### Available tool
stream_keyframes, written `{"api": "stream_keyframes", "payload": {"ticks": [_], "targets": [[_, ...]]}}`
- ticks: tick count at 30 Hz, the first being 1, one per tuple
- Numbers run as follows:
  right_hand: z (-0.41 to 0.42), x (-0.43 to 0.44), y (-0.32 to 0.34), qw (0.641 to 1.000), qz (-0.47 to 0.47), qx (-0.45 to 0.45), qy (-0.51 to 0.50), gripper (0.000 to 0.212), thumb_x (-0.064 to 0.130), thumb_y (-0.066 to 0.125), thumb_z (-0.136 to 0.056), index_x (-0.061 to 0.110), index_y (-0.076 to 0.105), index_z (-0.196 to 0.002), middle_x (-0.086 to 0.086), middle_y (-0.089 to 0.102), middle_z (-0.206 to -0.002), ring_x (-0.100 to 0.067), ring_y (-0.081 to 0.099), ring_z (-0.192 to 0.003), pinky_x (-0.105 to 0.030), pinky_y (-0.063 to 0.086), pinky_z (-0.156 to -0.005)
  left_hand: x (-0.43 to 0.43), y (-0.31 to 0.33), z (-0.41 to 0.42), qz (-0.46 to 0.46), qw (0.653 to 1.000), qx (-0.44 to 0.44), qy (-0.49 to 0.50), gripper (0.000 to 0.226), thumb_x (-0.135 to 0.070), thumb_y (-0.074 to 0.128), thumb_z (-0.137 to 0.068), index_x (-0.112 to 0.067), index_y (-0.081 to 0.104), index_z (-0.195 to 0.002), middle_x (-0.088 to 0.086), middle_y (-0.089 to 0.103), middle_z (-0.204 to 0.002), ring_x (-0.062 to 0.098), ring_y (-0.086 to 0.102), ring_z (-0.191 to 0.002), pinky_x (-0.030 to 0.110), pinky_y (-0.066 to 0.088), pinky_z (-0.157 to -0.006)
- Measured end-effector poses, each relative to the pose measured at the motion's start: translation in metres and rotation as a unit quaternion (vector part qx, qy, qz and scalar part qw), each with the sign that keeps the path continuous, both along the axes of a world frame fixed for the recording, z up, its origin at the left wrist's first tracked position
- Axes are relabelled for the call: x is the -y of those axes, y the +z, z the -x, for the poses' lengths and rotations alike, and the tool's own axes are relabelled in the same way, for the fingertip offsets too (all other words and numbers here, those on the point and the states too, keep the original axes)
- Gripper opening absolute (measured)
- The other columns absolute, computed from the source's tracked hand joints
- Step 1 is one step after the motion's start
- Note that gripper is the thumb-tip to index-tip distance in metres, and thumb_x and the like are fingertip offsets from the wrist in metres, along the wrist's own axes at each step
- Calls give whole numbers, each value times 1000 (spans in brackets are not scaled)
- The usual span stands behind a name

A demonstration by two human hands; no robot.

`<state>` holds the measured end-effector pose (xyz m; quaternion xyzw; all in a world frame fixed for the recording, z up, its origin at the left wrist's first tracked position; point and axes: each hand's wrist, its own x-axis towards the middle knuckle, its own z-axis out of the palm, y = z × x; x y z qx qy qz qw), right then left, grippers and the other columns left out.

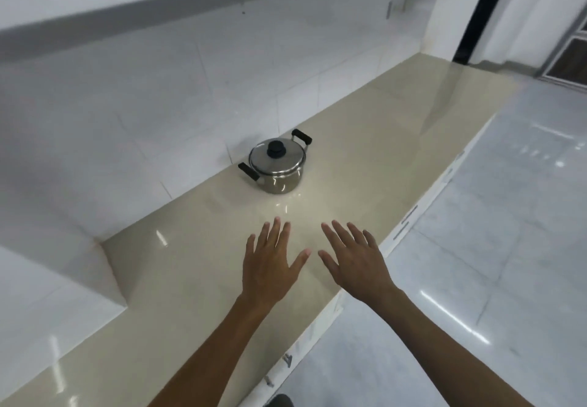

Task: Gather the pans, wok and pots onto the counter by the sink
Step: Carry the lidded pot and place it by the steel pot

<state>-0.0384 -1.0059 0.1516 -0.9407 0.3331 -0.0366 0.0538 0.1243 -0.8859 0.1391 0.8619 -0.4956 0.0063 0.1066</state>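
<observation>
A small steel pot [277, 165] with a lid, a black knob and two black side handles stands on the beige counter [197, 267], close to the tiled back wall. My left hand [270, 263] and my right hand [355, 263] hover side by side over the counter, nearer to me than the pot and apart from it. Both hands are flat, palms down, fingers spread, holding nothing. No sink, pan or wok is in view.
White wall tiles [158, 104] run along the counter's far side, with a white boxed ledge [57, 279] at the left end. The counter's front edge [413, 216] runs diagonally, with cabinet handles below it. A glossy grey floor [492, 247] lies to the right; a doorway [476, 9] is at the top right.
</observation>
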Motion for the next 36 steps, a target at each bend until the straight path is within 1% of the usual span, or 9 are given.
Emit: {"api": "stream_keyframes", "payload": {"ticks": [7,11,19,22,25,28,32,34,36], "targets": [[-63,113,-14,998,8,23,58,63,59,28,-102,25,31,-155,-5,43,-157,-31,42,-143,-49,39,-114,79,-8,-47,16,996,-8,89,85,-77,18,-92,-21,34,-155,5,33,-162,23,29,-151,49,26,-121],[-97,162,-12,996,-38,37,66,66,61,27,-101,25,22,-157,-4,38,-160,-28,41,-143,-45,39,-112,113,-13,-82,33,987,-41,152,86,-74,27,-93,-16,31,-155,10,34,-161,25,31,-149,49,29,-120],[-169,256,-9,985,-128,79,84,67,62,31,-98,24,22,-153,-7,45,-152,-31,52,-129,-51,52,-92,154,-16,-133,62,948,-129,283,91,-74,35,-92,-13,21,-157,14,27,-163,30,28,-149,47,28,-119],[-203,293,-19,979,-165,82,86,67,59,38,-98,21,23,-152,-10,47,-148,-34,53,-126,-54,50,-91,168,-22,-153,87,918,-185,340,86,-67,44,-94,-9,26,-154,17,39,-156,34,40,-141,50,37,-113],[-237,330,-29,974,-207,64,67,70,56,42,-98,16,24,-153,-16,47,-147,-38,50,-129,-55,46,-97,183,-26,-166,144,866,-268,396,75,-56,47,-98,-8,30,-154,17,47,-150,32,48,-135,50,40,-111],[-265,357,-41,968,-236,51,74,68,55,42,-99,13,28,-151,-18,51,-142,-40,53,-126,-54,46,-96,201,-31,-171,196,823,-283,452,59,-40,49,-103,-8,39,-150,15,57,-141,30,56,-126,43,45,-106],[-291,381,-56,952,-288,58,92,48,36,44,-104,8,43,-143,-20,61,-130,-41,59,-115,-46,48,-89,224,-36,-172,248,768,-308,503,40,-27,46,-106,-6,53,-139,15,68,-125,29,64,-112,26,41,-84],[-299,388,-61,937,-326,75,101,38,27,45,-104,7,52,-136,-18,66,-121,-36,63,-108,-39,49,-85,230,-35,-173,268,751,-314,515,34,-23,46,-106,-6,58,-132,14,71,-117,29,66,-107,27,42,-81],[-305,394,-63,928,-346,88,108,32,24,45,-103,7,59,-127,-15,70,-111,-31,65,-96,-32,44,-76,232,-33,-173,294,720,-340,529,31,-18,48,-105,-5,61,-129,14,73,-110,30,67,-104,33,48,-86]]}}
